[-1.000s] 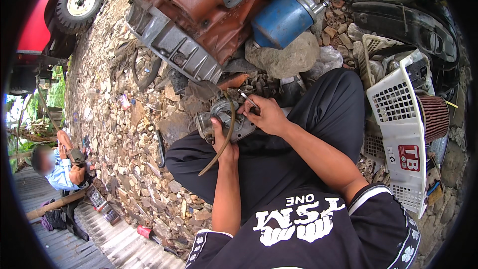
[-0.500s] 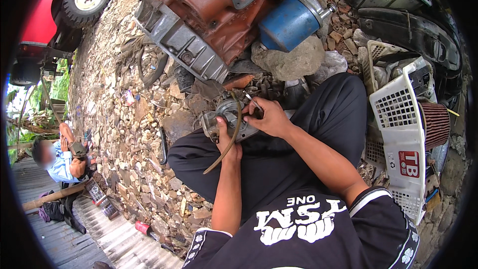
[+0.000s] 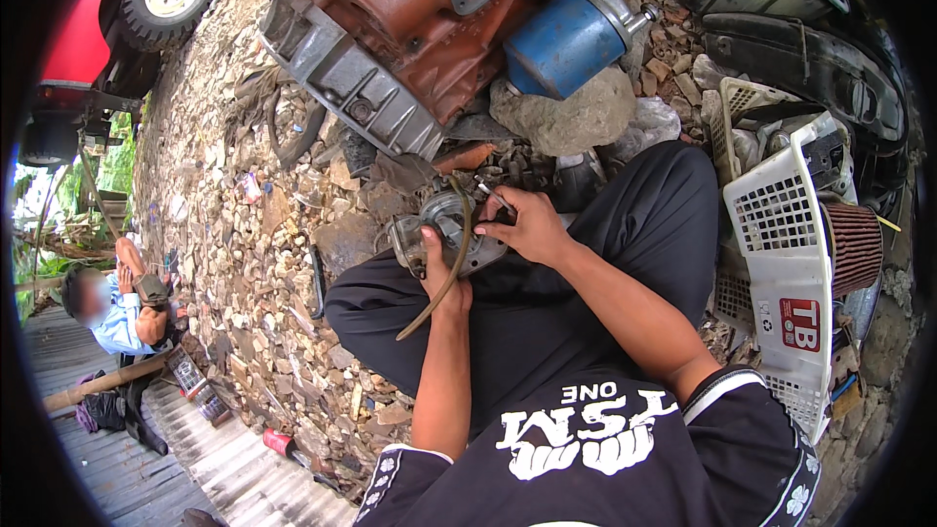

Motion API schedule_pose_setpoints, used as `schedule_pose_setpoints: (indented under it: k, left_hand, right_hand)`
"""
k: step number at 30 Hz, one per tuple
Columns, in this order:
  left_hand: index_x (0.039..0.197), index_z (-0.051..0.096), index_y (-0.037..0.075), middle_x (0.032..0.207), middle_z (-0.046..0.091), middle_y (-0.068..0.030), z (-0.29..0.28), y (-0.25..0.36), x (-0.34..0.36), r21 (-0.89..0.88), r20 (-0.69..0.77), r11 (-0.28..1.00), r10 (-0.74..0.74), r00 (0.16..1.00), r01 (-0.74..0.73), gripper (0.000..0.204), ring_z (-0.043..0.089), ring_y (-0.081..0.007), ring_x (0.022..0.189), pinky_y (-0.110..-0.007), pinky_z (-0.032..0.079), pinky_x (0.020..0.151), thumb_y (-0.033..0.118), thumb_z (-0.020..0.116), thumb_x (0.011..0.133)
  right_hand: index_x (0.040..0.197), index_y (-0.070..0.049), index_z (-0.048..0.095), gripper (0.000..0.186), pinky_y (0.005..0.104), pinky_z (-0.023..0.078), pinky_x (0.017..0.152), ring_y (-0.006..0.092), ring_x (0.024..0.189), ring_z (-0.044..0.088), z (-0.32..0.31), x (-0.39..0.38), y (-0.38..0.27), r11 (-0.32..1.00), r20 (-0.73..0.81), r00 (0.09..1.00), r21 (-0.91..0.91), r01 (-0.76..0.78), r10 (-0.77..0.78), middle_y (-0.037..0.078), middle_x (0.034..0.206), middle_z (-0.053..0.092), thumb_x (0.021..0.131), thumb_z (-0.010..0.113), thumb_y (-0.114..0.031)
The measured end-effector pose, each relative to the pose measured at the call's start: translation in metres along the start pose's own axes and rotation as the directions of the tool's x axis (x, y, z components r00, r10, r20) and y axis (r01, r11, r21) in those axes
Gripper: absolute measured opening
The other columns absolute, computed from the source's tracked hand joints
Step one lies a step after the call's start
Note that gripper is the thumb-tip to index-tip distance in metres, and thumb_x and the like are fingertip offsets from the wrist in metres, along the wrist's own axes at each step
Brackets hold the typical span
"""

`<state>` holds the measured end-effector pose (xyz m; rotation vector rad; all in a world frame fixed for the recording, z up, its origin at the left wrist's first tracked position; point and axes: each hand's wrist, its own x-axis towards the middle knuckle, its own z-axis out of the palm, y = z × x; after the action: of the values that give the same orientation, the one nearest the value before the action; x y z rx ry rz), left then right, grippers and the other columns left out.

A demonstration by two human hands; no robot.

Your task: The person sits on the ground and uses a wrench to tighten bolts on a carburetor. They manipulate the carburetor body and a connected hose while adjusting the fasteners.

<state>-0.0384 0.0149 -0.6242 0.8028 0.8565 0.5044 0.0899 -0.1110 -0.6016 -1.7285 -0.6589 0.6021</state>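
Above your lap, toward twelve o'clock, a loosened clasp by your left hand [image 3: 437,271] could let the grey metal housing [image 3: 485,254] tip, and the slim silvery piece [image 3: 496,197] pinched in your right hand [image 3: 530,231] might drop among the stones [image 3: 293,278]. The housing sits between both hands, left at seven o'clock, right at two.

2 lines wht lettering [image 3: 586,434] on blk shirt [image 3: 683,468], red wht-lettered label [image 3: 801,325] + recycling sign [image 3: 766,325] on wht crate [image 3: 795,368]
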Motion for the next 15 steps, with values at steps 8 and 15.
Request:
schedule_pose_setpoints:
  k: [8,15]
  left_hand:
    - [0.135,0.054,0.002,0.129,0.062,-0.0117,0.004,0.003,-0.002,-0.005,0.033,1.0,0.006,0.999,-0.006,0.057,0.061,-0.0255,0.118,-0.043,0.048,0.105,0.049,0.057,0.102]
    - [0.134,0.054,0.002,0.127,0.063,-0.0106,0.003,0.002,-0.001,-0.028,0.032,1.0,0.004,0.999,-0.003,0.06,0.061,-0.024,0.116,-0.042,0.05,0.103,0.049,0.064,0.098]
  right_hand:
    - [0.088,-0.004,0.06,0.026,0.0287,0.042,0.055,0.0084,0.059,0.051,0.003,0.0,0.004,0.986,-0.068,0.987,0.066,0.152,-0.148,0.004,0.09,0.075,0.08,0.084,-0.012]
    - [0.091,-0.004,0.062,0.024,0.0306,0.046,0.061,0.0134,0.065,0.057,0.002,0.001,0.007,0.992,-0.018,0.999,0.12,0.043,-0.041,0.005,0.091,0.075,0.08,0.083,-0.011]
